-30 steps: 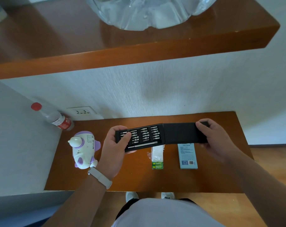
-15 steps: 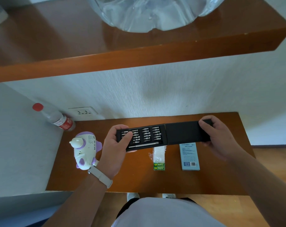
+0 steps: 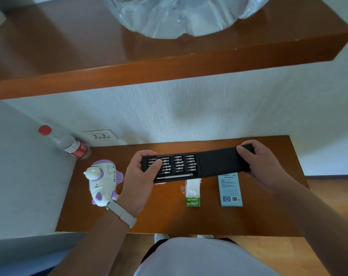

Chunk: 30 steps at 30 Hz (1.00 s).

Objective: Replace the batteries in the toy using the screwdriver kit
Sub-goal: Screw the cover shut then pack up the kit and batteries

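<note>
On the table (image 3: 169,220), left to right, I count one bottle (image 3: 69,145), one toy (image 3: 103,182), one kit (image 3: 189,166), one battery pack (image 3: 193,202) and one blue box (image 3: 230,190). The kit is held above the table, with its tray (image 3: 179,166) drawn leftward out of the sleeve (image 3: 218,162); the extension matches the earlier frame. Left hand (image 3: 139,182) grips the tray end. Right hand (image 3: 262,166) clamps the sleeve end.

I saw a brown wooden surface (image 3: 169,222) set against a white textured wall (image 3: 189,108), with a socket (image 3: 100,135) low at its left. A thick wooden shelf (image 3: 169,72) jutted overhead, its top glossy with light. Wood flooring (image 3: 332,196) showed at right.
</note>
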Motion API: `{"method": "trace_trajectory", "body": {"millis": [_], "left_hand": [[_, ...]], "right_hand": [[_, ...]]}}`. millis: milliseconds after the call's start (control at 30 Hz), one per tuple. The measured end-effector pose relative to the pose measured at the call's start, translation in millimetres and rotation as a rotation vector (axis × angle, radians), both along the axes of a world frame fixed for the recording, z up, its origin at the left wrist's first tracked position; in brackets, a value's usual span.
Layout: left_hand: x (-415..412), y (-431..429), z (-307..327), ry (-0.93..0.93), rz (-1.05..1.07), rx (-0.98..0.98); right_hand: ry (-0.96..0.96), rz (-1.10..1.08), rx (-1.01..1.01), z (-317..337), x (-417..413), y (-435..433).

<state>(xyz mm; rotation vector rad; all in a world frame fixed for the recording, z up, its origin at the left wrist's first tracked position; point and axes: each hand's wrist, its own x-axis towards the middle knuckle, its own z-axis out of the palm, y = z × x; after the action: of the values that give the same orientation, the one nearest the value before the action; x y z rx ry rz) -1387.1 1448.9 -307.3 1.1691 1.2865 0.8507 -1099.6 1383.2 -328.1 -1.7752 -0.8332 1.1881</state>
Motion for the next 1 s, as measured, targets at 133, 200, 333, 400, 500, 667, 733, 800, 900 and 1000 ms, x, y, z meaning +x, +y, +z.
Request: {"method": "trace_trajectory", "body": {"millis": [133,200,333,400,500,667,733,800,900,1000], "left_hand": [[5,-3,-2,-0.007,0.006,-0.02],[10,-6,-3,0.001,-0.001,-0.017],[13,-8,-4,0.011,0.014,-0.018],[13,-8,-4,0.015,0.015,-0.021],[16,-11,-4,-0.002,0.006,-0.039],[24,-18,-9,-0.013,-0.035,-0.086],[23,-17,-9,-0.017,-0.029,-0.084],[22,-16,-10,-0.02,-0.023,-0.086],[28,-20,-12,0.012,-0.037,-0.078],[39,-27,-12,0.04,-0.066,-0.07]], "right_hand": [[-0.015,0.033,-0.021,-3,-5,0],[-0.011,0.052,-0.033,-5,-9,0],[-0.037,0.057,-0.026,-3,-13,2],[-0.054,0.066,-0.019,-1,-16,2],[-0.019,0.075,-0.006,4,-21,4],[0.011,0.117,-0.012,6,-36,6],[0.007,0.127,-0.021,6,-38,7],[0.019,0.127,-0.026,7,-39,6],[0.063,0.158,-0.024,10,-47,7],[0.065,0.233,-0.034,7,-62,8]]}}
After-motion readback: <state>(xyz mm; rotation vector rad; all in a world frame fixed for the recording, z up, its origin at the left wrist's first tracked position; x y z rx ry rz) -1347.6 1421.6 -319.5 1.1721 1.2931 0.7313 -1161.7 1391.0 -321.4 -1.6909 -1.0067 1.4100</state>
